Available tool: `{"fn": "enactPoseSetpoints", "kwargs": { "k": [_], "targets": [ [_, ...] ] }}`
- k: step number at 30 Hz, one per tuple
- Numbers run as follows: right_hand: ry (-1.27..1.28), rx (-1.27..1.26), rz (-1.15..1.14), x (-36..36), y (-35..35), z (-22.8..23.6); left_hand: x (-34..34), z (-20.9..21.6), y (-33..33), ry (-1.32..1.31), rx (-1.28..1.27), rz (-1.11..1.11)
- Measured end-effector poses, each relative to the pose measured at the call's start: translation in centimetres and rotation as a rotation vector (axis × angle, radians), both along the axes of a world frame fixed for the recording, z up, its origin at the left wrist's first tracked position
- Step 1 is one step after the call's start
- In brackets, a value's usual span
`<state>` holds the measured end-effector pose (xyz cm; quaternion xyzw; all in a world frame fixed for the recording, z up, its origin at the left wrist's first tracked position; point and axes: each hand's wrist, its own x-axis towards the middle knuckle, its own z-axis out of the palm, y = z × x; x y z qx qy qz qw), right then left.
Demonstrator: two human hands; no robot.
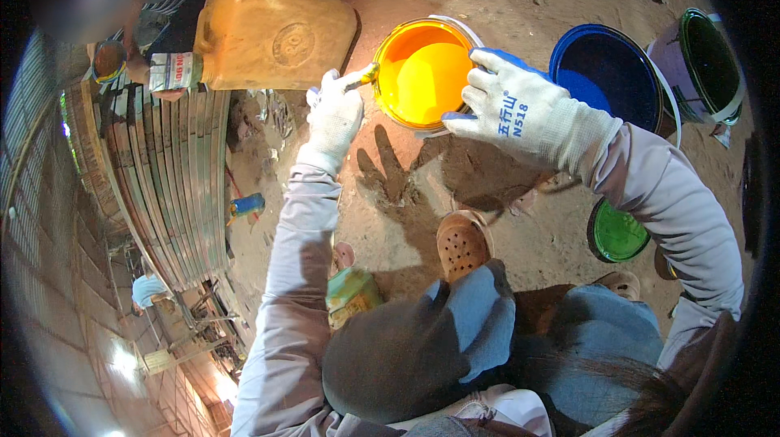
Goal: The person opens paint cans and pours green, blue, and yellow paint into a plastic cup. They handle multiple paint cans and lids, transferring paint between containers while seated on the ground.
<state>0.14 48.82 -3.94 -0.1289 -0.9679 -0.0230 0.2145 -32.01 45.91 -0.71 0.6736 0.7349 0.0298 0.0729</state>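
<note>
A round bucket (pixel 392 41) of bright yellow paint (pixel 431 84) stands on the dirt floor in front of me. My right hand (pixel 520 108), in a white knit glove with blue fingertips, grips the bucket's right side, thumb and fingers spread along the rim. At the left rim, my gloved left hand (pixel 335 120) is closed round a short, yellow-smeared thing (pixel 370 73); I cannot make out its kind. Its yellow end meets the rim. To the right, close by my right hand, stands a bucket with dark blue paint (pixel 583 92).
Farther right is a pail with a dark green inside (pixel 708 71). A green paint container (pixel 617 230) lies near my right forearm. A large yellow jerrycan (pixel 276 35) rests at the back left, beside another person's arm (pixel 134 55). Stacked metal strips (pixel 162 177) fill the left side.
</note>
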Motion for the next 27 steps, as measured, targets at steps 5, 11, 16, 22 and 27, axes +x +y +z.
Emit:
{"fn": "enactPoseSetpoints", "kwargs": {
  "k": [5, 11, 16, 22, 27],
  "targets": [
    [-0.151, -0.086, -0.028, 0.2, -0.5, 0.3, 1.0, 0.3, -1.9, -0.451, -0.103, 0.222],
    [-0.242, -0.084, 0.008, 0.1, -0.3, 0.6, 2.8, 2.0, -3.2, -0.586, -0.161, 0.287],
    [0.148, 0.015, -0.008, 0.4, -0.6, -0.9, 4.2, 2.5, -4.7, -0.750, -0.203, 0.517],
    [0.120, -0.137, 0.011, 0.0, -0.6, -1.9, 2.5, 4.3, -5.4, -0.601, -0.320, 0.221],
    [-0.186, -0.029, -0.005, -0.6, -0.3, -0.3, 1.8, 5.3, -3.3, -0.831, -0.435, 0.486]
  ]
}}
